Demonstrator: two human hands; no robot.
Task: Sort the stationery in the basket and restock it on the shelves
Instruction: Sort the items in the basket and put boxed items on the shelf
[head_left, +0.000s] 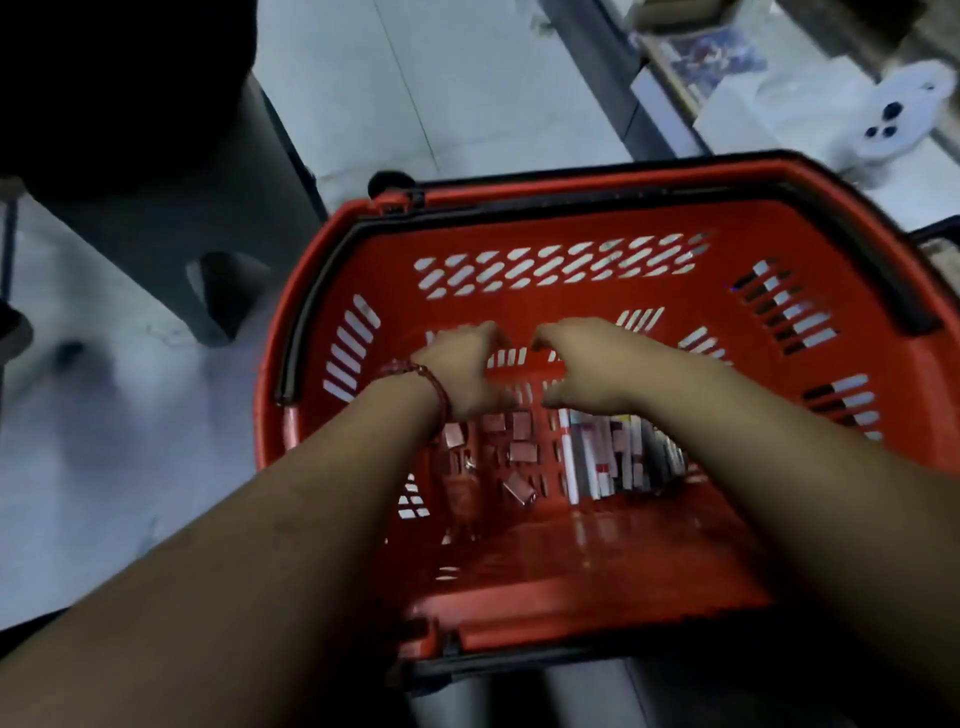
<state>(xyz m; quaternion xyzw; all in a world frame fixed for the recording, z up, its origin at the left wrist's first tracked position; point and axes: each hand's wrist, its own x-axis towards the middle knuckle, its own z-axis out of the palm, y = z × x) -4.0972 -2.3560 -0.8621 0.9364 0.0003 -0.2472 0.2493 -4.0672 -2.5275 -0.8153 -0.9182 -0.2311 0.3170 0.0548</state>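
Note:
A red plastic basket (613, 228) with black handles fills the middle of the head view. On its floor lie several small pinkish boxes (519, 439) and a row of pens and markers (608, 452). Both my hands reach down into the basket beyond these items. My left hand (467, 369), with a red bracelet at the wrist, has its fingers curled downward. My right hand (582, 364) is curled the same way a short gap to its right. The frame is blurred, and I see nothing held in either hand.
A pale tiled floor (415, 78) surrounds the basket. A dark grey stand (171, 239) rises at the left. At the upper right is a low shelf edge (675, 93) with packaged goods and a white plush toy (893, 119).

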